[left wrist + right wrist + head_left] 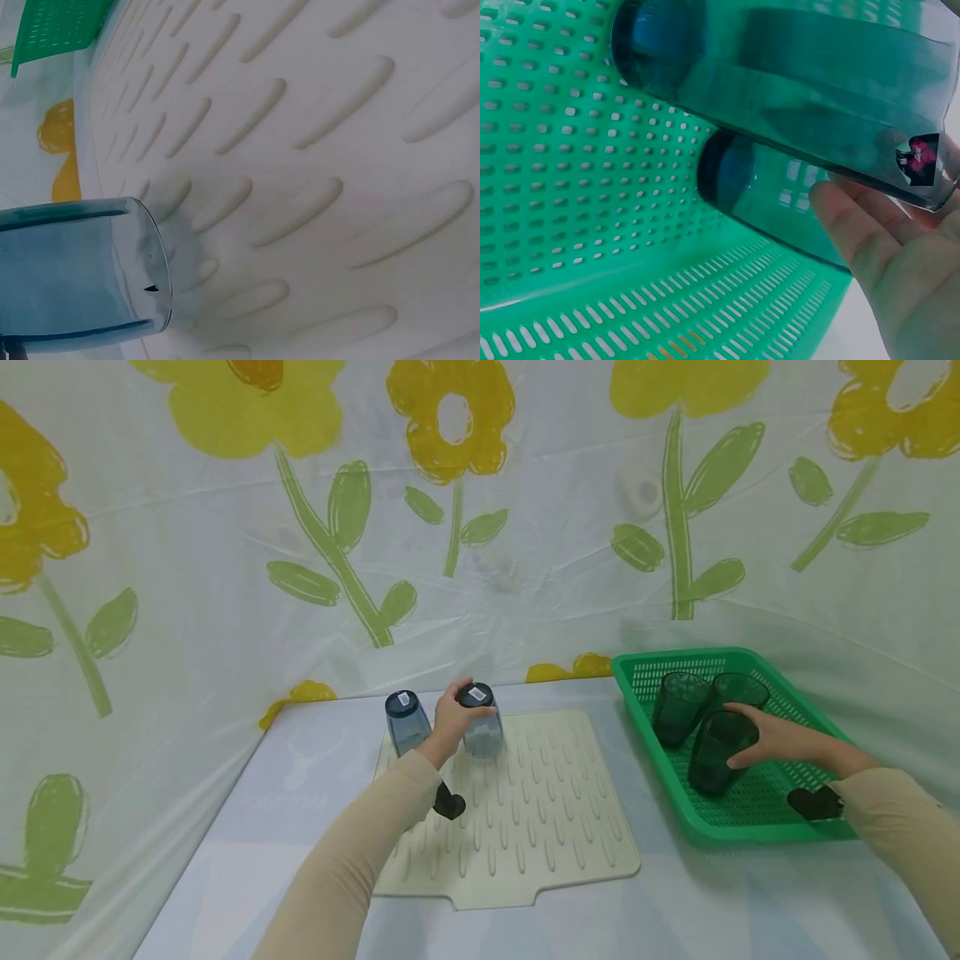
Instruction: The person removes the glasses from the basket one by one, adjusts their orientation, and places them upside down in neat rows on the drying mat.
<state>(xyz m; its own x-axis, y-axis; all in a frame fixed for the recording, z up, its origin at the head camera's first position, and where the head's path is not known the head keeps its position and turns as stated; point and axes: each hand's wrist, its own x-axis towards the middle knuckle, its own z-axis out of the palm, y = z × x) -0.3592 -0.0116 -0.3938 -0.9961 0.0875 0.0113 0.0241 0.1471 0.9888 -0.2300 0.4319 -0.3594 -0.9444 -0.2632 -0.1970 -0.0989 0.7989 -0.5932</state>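
Note:
My left hand [448,717] grips an upside-down blue-tinted drinking glass [483,742] near its base, which faces up with a white label. In the left wrist view, the rim of this glass [90,274] is right at the ridged mat, and the hand is mostly out of sight. Another inverted glass [407,727] stands to its left on the mat [540,827]. Inside the green basket [678,793], my right hand [783,739] holds an upright glass [716,760] by its rim. The right wrist view shows the fingers [855,232] against this glass [795,82], with a sticker near its rim.
Two more upright glasses, one at the back left [678,710] and one beside it [742,685], stand behind the held one in the basket. A white flower-print sheet [525,543] hangs behind the white table [300,827].

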